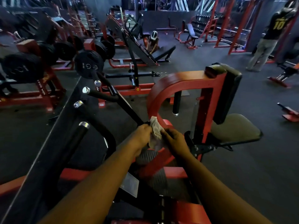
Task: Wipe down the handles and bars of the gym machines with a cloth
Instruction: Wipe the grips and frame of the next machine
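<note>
A crumpled whitish cloth (155,130) sits between my two hands at the frame's middle. My left hand (142,135) grips its left side, right at the lower end of a black bar (127,109) that runs up and left to chrome-capped handles (86,90). My right hand (175,141) pinches the cloth's right side. Both hands are just in front of the red curved frame (163,88) of the machine.
A black padded backrest (229,92) and seat (234,128) stand to the right. More black handles (79,136) lie at the left. Weight plates (89,62) hang on red racks behind. One person (267,39) stands far right, another crouches (152,42) at a far machine.
</note>
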The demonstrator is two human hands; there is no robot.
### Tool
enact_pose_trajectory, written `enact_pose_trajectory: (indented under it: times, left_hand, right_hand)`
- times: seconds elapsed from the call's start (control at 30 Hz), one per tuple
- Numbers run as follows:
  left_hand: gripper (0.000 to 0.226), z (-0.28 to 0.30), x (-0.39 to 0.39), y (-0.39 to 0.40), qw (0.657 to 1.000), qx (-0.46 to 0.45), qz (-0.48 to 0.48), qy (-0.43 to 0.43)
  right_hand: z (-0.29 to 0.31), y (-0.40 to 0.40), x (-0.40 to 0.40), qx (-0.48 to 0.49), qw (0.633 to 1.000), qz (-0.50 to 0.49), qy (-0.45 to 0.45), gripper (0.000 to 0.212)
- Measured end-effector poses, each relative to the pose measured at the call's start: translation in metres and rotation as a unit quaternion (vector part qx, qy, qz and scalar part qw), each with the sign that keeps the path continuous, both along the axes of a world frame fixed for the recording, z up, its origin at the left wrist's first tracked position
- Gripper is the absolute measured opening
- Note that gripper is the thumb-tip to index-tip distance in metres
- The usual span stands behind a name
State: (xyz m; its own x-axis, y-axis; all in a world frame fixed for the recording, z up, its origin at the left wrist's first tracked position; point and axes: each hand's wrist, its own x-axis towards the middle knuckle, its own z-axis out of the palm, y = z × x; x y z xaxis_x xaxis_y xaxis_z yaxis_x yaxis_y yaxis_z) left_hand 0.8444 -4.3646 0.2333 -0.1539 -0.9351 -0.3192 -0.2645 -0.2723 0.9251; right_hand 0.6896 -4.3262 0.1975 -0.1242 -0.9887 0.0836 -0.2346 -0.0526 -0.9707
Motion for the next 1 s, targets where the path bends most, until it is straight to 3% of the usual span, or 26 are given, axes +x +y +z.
enact_pose_trajectory:
  times: [0.2, 0.37, 0.43, 0.5, 0.6, 0.83, 0.93, 1.0]
  left_hand:
    - [0.027, -0.053, -0.054, 0.037, 0.991, 0.054, 0.038, 0.117]
    - [0.026, -0.076, -0.086, 0.054, 0.999, -0.025, 0.016, 0.037]
    - [0.021, -0.084, -0.095, 0.06, 1.0, -0.029, 0.003, 0.01]
    - [0.013, -0.088, -0.11, 0.069, 1.0, -0.02, -0.006, 0.006]
    - [0.019, -0.098, -0.13, 0.076, 0.999, -0.018, -0.028, -0.023]
    - [0.023, -0.104, -0.144, 0.086, 0.996, -0.01, 0.081, -0.022]
    - [0.025, -0.104, -0.135, 0.085, 0.996, -0.014, 0.086, -0.016]
    - [0.026, -0.1, -0.13, 0.085, 0.998, -0.02, 0.05, -0.031]
  right_hand:
    - [-0.039, 0.037, -0.05, 0.086, 0.994, -0.005, -0.068, 0.021]
    - [-0.051, 0.053, -0.091, 0.146, 0.946, -0.016, -0.288, 0.028]
    - [-0.051, 0.064, -0.106, 0.161, 0.949, 0.025, -0.272, 0.013]
    - [-0.055, 0.074, -0.119, 0.184, 0.962, 0.07, -0.189, 0.019]
    - [-0.07, 0.076, -0.132, 0.16, 0.981, 0.089, -0.063, 0.018]
    - [-0.091, 0.081, -0.153, 0.162, 0.98, 0.041, -0.106, 0.02]
    - [-0.084, 0.082, -0.158, 0.176, 0.974, 0.006, -0.14, 0.031]
    - [-0.079, 0.082, -0.155, 0.176, 0.973, 0.036, -0.143, 0.022]
